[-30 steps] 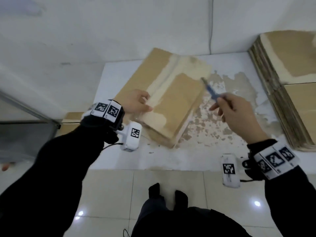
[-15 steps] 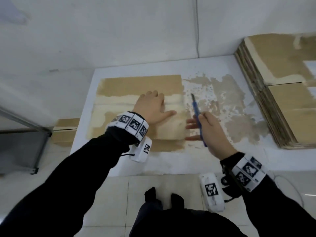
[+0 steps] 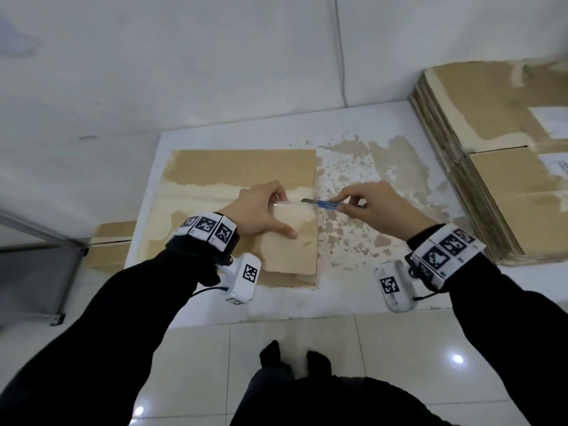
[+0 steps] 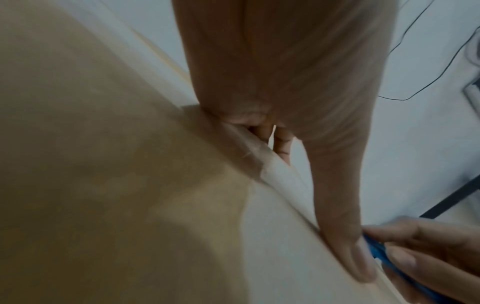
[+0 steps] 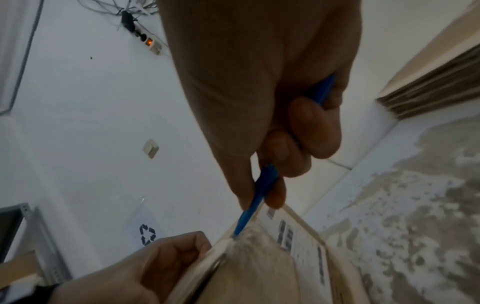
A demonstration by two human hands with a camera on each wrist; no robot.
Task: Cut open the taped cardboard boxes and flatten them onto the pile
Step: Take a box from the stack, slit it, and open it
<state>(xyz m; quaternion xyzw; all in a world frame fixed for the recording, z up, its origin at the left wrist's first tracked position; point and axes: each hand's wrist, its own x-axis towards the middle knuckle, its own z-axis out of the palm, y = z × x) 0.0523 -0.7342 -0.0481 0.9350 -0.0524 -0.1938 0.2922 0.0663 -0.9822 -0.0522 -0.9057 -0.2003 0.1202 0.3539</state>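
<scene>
At the left edge of the white table point(image 3: 353, 302), just below its level, a couple of brown boxes point(image 3: 110, 244) sat waiting, apparently yet to be cut. On the table's left half lay the box point(image 3: 239, 170) in hand, a flat brown carton with pale torn patches and a whitish taped seam running across it; it looked barely begun, the cut only starting at its right edge. The left hand point(image 3: 261, 212) rested on it, fingers curled and pinching a lifted strip of clear tape point(image 3: 281, 204) at the seam, thumb spread flat on the cardboard. To its right, the right hand point(image 3: 379, 207) grasped a blue knife point(image 3: 322, 204) in curled fingers, blade tip at the seam just beside the left fingers. The bare table beyond was scuffed with brown stuck-on scraps. At the table's right edge the pile point(image 3: 504, 179) of flattened cartons stood many layers high, so much of the job seemed done, with this box and those at the left remaining.
</scene>
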